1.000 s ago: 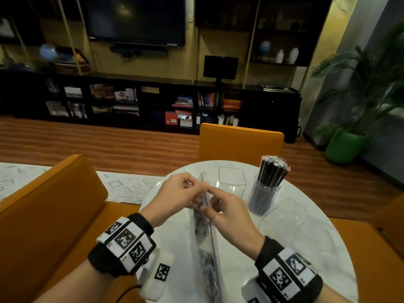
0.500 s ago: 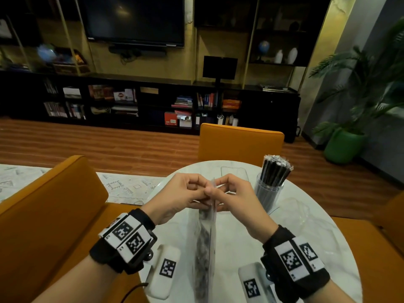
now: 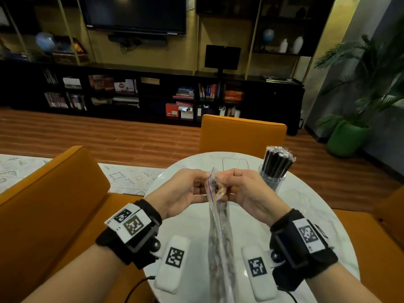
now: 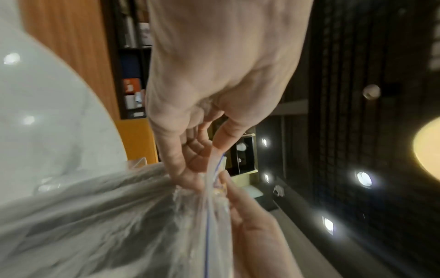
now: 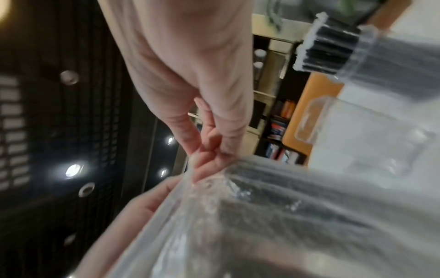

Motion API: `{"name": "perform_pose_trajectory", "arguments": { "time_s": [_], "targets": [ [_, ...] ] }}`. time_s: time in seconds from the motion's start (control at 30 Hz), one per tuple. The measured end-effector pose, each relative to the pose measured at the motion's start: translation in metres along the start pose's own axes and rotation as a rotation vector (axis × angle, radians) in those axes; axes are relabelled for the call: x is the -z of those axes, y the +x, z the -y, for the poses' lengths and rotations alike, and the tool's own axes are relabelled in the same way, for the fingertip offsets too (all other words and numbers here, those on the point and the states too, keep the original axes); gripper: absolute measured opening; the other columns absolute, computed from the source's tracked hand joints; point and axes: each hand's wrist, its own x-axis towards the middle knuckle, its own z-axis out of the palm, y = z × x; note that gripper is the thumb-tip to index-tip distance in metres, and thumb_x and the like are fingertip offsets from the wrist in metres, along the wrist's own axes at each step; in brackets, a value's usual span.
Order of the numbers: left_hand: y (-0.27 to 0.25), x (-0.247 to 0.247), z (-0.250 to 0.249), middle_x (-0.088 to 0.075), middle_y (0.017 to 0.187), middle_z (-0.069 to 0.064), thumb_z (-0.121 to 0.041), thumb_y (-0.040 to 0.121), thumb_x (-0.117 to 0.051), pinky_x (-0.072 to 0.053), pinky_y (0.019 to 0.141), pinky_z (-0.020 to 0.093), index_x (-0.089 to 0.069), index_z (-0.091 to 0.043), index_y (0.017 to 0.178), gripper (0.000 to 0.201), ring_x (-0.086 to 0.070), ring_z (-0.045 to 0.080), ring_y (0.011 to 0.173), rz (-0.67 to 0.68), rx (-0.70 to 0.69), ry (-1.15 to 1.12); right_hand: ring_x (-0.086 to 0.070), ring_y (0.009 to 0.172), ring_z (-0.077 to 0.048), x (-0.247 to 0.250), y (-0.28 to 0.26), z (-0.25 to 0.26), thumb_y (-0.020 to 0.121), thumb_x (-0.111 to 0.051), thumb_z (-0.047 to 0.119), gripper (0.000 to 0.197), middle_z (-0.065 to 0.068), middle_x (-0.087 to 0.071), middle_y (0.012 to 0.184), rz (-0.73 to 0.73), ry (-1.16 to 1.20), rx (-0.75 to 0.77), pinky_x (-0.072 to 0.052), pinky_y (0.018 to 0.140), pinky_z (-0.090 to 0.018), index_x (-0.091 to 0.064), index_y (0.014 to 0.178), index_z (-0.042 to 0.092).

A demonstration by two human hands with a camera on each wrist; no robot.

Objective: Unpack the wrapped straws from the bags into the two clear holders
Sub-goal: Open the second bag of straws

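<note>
Between our fingertips (image 4: 220,138) the top edge of a clear zip bag (image 3: 219,232) is pinched; our left hand (image 3: 183,191) curls on one side of the mouth and our right hand (image 3: 244,191) on the other, each nipping the thin film; how far the seal is parted we cannot tell, since knuckles cover it. Crinkled and glossy, with a blue line along its lip, the bag hangs down above the white marble table (image 3: 317,215); its dark contents are blurred and its lower end is cut off by the frame. Beyond the right hand a round clear holder (image 3: 272,179) stands packed with black wrapped straws (image 3: 277,162); behind our hands a square clear holder (image 3: 235,164) stands, mostly hidden.
</note>
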Motion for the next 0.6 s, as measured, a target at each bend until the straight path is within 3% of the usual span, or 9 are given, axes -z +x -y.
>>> {"name": "perform_pose_trajectory", "arguments": {
  "time_s": [0.1,0.17,0.23,0.3,0.37,0.47,0.53,0.6],
  "targets": [
    [-0.001,-0.010,0.001,-0.063,0.075,0.011,-0.005,0.090,-0.039,-0.057,0.067,0.034,-0.058,-0.004,0.083,0.020,-0.061,0.019,0.062,-0.047,-0.029,0.126,-0.064,0.058,-0.017,-0.002,-0.004,-0.003,0.088,-0.066,0.008,0.019,-0.008,-0.066,0.072,0.012,-0.268,0.005,-0.054,0.056,-0.027,-0.054,0.102,0.005],
    [0.000,-0.012,0.005,-0.062,0.072,0.010,-0.006,0.090,-0.037,-0.054,0.060,0.032,-0.054,-0.005,0.080,0.020,-0.059,0.019,0.058,-0.075,-0.028,0.096,-0.064,0.060,-0.017,0.001,-0.007,-0.007,0.087,-0.067,0.010,0.021,-0.007,-0.065,0.071,0.019,-0.447,-0.015,-0.055,0.060,-0.029,-0.054,0.102,0.011],
    [0.000,-0.012,0.008,-0.054,0.071,0.014,-0.006,0.090,-0.039,-0.048,0.063,0.034,-0.051,-0.005,0.081,0.015,-0.052,0.025,0.061,-0.076,-0.020,0.046,-0.059,0.060,-0.018,0.010,-0.007,-0.013,0.088,-0.061,0.010,0.004,-0.005,-0.061,0.067,-0.057,-0.550,0.003,-0.057,0.068,-0.037,-0.057,0.089,0.011],
    [-0.002,-0.012,0.010,-0.051,0.067,0.012,-0.004,0.091,-0.047,-0.044,0.063,0.034,-0.050,-0.007,0.091,0.004,-0.047,0.022,0.060,-0.029,-0.050,0.054,-0.058,0.062,-0.018,0.018,-0.006,-0.019,0.087,-0.058,0.015,0.010,-0.005,-0.062,0.068,-0.222,-0.595,0.055,-0.060,0.071,-0.042,-0.058,0.078,0.012],
    [-0.004,-0.011,0.011,-0.055,0.068,0.007,0.006,0.088,-0.054,-0.044,0.060,0.032,-0.050,-0.015,0.094,0.022,-0.049,0.018,0.058,0.035,-0.119,0.087,-0.062,0.069,-0.018,0.016,-0.005,-0.021,0.086,-0.061,0.025,0.012,-0.009,-0.066,0.079,-0.278,-0.580,0.072,-0.061,0.064,-0.038,-0.059,0.087,0.013],
    [-0.005,-0.010,0.010,-0.055,0.076,0.015,0.023,0.080,-0.044,-0.046,0.058,0.031,-0.054,-0.016,0.080,0.040,-0.052,0.025,0.068,0.079,-0.253,0.154,-0.069,0.072,-0.020,0.008,-0.005,-0.026,0.086,-0.063,0.019,0.014,-0.008,-0.067,0.085,-0.128,-0.582,0.008,-0.060,0.060,-0.031,-0.059,0.100,0.015],
    [-0.004,0.001,0.013,-0.058,0.075,0.003,0.020,0.079,-0.043,-0.046,0.062,0.026,-0.058,-0.013,0.062,0.041,-0.057,0.017,0.071,-0.037,-0.416,0.490,-0.065,0.060,-0.018,0.014,-0.006,-0.024,0.089,-0.059,0.009,0.007,-0.006,-0.067,0.076,-0.176,-0.668,0.076,-0.061,0.059,-0.037,-0.064,0.092,0.013],
    [-0.004,0.016,0.019,-0.047,0.080,-0.005,0.013,0.078,-0.049,-0.047,0.065,0.031,-0.061,-0.015,0.059,0.035,-0.052,0.014,0.076,-0.194,-0.560,1.096,-0.060,0.056,-0.016,0.027,-0.005,-0.019,0.088,-0.057,0.004,0.014,-0.003,-0.066,0.072,-0.267,-0.833,0.178,-0.059,0.059,-0.038,-0.068,0.085,0.013]
  ]
}}
